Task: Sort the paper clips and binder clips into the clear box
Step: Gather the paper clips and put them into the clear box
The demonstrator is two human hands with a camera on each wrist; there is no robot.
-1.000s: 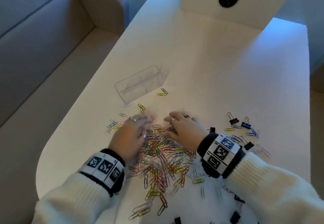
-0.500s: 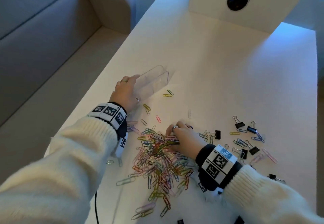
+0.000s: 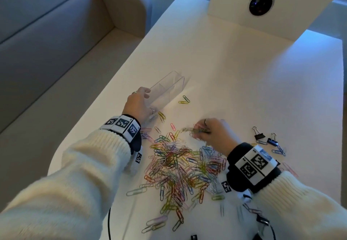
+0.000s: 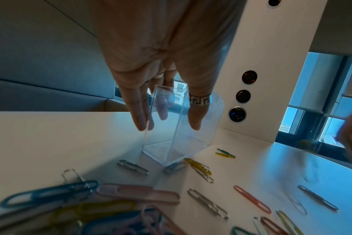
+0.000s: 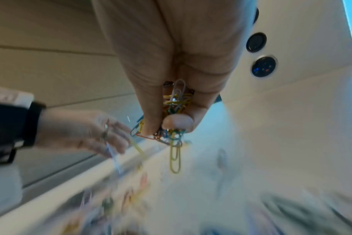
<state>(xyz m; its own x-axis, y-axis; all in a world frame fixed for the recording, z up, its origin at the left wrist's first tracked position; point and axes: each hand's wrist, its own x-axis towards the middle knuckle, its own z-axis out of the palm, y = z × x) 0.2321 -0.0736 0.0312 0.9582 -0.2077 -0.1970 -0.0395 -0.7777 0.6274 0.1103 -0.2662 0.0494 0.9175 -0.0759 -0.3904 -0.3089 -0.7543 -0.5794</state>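
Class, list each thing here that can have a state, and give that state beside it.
clear box: open-topped, empty, standing on the table.
left hand: holds the box's near end between thumb and fingers.
bunch of paper clips: lifted, tangled, one yellow clip dangling.
right hand: pinches that bunch.
paper clip pile: loose on the table, unsorted.
binder clips: closed, on the table, outside the box.

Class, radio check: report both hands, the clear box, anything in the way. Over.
Left hand holds clear box. Right hand pinches paper clip bunch. Box looks empty; loose clips at its base.
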